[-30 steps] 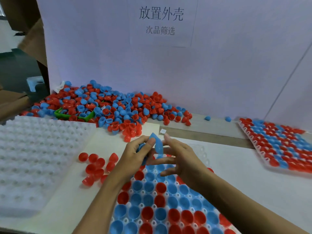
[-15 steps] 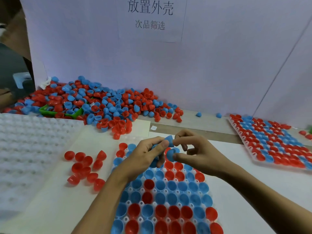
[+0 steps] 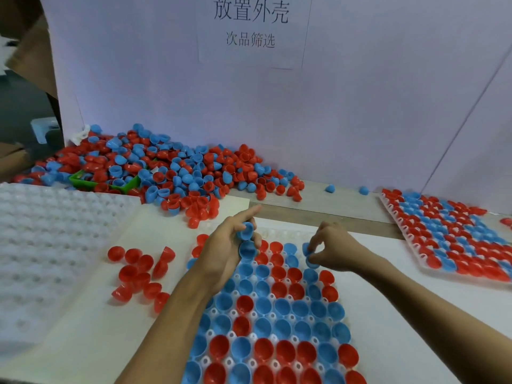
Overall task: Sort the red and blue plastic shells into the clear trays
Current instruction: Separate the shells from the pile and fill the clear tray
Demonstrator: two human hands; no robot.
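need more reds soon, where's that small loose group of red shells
In the head view the loose red shells lie left of the left hand, between the empty white tray and the tray being filled.

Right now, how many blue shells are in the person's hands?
3 visible. The left hand holds two blue shells, one near the fingertips and one lower; the right hand pinches one over the tray. More may be hidden in the palms.

Paper sign (image 3: 250, 26), green bin (image 3: 110, 184)

Bright even light, soft shadows; slight overall blur; wide-angle bending at edges; faint purple cast.
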